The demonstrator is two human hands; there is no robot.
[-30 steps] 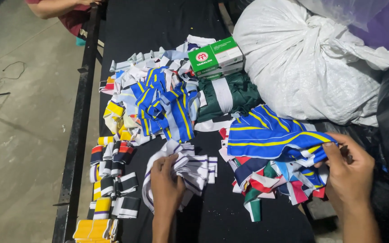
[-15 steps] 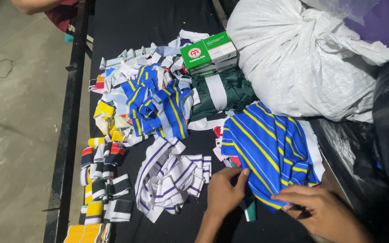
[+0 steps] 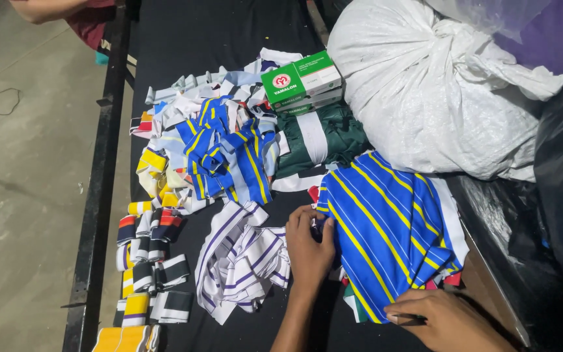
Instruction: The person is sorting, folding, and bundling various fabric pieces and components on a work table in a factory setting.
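— What have we got under our hands?

— The blue knit piece with yellow stripes [image 3: 386, 228], spread on the black table [image 3: 184, 39] just right of the white strips with purple lines [image 3: 239, 261]. Our left hand [image 3: 309, 251] rests on its left edge, fingers curled over the hem; whether they actually pinch cloth we cannot tell. Our right hand [image 3: 451, 319] lies at its lower corner, fingers flat and closed, a fingertip pressing the edge.

— How will it handle?

— Light, soft and floppy, we judge; it will sag and fold if lifted at one point. Best taken at two edges or corners.

— Anything we can't make out?

— Red, white and green scraps [image 3: 353, 303] peek from beneath it, mostly covered. The right hand's wrist is cut off by the frame. The white sack [image 3: 438, 91] is knotted, its contents unseen.
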